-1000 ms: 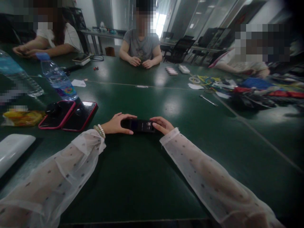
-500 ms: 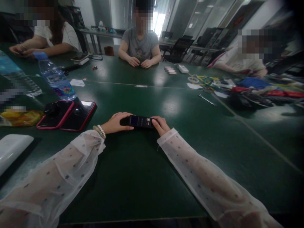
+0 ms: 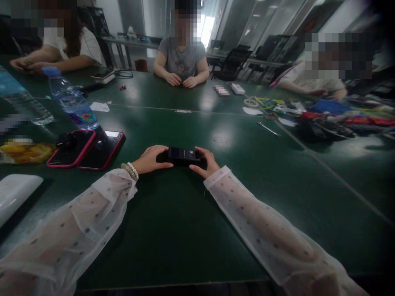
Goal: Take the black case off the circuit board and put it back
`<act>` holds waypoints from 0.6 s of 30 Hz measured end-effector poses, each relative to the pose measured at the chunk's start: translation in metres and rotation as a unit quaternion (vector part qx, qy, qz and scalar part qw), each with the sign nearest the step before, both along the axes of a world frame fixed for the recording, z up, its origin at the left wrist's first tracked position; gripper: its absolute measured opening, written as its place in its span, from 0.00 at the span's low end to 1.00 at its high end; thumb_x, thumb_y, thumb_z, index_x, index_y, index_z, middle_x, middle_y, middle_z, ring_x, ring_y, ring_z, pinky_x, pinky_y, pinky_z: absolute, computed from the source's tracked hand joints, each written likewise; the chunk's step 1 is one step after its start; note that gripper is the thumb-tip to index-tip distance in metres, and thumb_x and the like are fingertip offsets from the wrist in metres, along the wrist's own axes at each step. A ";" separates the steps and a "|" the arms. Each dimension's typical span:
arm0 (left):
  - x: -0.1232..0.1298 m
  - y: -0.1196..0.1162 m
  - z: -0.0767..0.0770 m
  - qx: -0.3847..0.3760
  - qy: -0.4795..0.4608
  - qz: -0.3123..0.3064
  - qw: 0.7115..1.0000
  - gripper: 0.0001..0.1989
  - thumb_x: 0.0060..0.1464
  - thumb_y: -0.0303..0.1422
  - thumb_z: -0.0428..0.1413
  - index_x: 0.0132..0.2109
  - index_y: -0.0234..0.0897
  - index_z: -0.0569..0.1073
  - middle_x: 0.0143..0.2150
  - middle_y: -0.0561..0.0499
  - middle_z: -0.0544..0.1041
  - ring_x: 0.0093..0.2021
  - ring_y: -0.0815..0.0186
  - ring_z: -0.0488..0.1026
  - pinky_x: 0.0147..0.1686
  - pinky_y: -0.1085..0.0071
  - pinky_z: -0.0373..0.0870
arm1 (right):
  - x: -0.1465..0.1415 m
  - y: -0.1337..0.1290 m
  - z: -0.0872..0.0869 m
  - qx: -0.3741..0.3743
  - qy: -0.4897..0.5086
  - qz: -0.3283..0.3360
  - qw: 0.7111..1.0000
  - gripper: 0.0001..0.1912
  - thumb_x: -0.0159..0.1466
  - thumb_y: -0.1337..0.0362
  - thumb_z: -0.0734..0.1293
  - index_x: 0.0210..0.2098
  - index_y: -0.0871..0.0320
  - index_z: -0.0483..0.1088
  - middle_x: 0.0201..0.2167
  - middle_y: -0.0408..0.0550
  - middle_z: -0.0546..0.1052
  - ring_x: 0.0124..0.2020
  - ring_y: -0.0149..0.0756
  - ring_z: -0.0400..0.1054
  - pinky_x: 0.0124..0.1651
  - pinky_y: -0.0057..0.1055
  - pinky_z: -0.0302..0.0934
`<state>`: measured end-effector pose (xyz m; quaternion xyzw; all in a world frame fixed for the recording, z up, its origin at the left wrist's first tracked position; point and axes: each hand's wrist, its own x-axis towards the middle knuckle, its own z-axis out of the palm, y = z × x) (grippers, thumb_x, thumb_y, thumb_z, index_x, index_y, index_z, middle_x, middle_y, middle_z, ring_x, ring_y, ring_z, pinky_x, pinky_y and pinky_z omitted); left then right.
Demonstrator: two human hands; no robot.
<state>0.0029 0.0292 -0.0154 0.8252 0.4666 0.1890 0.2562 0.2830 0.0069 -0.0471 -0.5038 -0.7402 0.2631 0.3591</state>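
Observation:
A small black device point(image 3: 184, 155) with a dark screen and small markings lies level at the middle of the green table point(image 3: 173, 230). Around its left end, my left hand point(image 3: 152, 159) has the thumb at the near side and the fingers at the far side. My right hand point(image 3: 207, 162) is round the right end in the same way, its thumb at the near edge and its fingers behind. The undersides of the device and some fingertips are hidden.
Two red-edged phones point(image 3: 101, 151) and a water bottle point(image 3: 72, 100) stand or lie at the left, near a white object point(image 3: 18, 195). A wrench point(image 3: 269, 129) and tangled cables point(image 3: 265, 102) are at the right. Three people sit around the table.
My right thumb has moved off the top of the device, down to its near edge. My left hand looks unchanged.

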 end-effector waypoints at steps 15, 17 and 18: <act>0.000 -0.002 0.003 -0.003 0.011 0.004 1.000 0.36 0.48 0.57 0.59 0.58 0.40 0.69 0.62 0.41 0.69 0.64 0.46 0.62 0.63 0.46 0.57 | 0.001 0.000 -0.001 -0.005 -0.002 0.008 1.000 0.34 0.58 0.60 0.71 0.62 0.44 0.60 0.56 0.53 0.66 0.60 0.53 0.61 0.60 0.60 0.59; 0.000 -0.002 0.002 0.002 0.008 0.004 1.000 0.36 0.47 0.57 0.60 0.58 0.41 0.69 0.62 0.42 0.69 0.64 0.46 0.63 0.63 0.46 0.57 | 0.001 0.001 -0.001 0.000 0.000 0.009 1.000 0.33 0.58 0.60 0.71 0.61 0.44 0.61 0.55 0.53 0.67 0.59 0.52 0.62 0.60 0.58 0.59; 0.000 -0.001 0.002 0.004 0.007 0.004 1.000 0.36 0.47 0.57 0.60 0.58 0.41 0.69 0.62 0.42 0.70 0.63 0.47 0.63 0.63 0.46 0.57 | 0.001 0.001 -0.001 0.006 0.001 0.011 1.000 0.32 0.58 0.60 0.71 0.60 0.45 0.61 0.54 0.53 0.67 0.58 0.52 0.63 0.60 0.57 0.60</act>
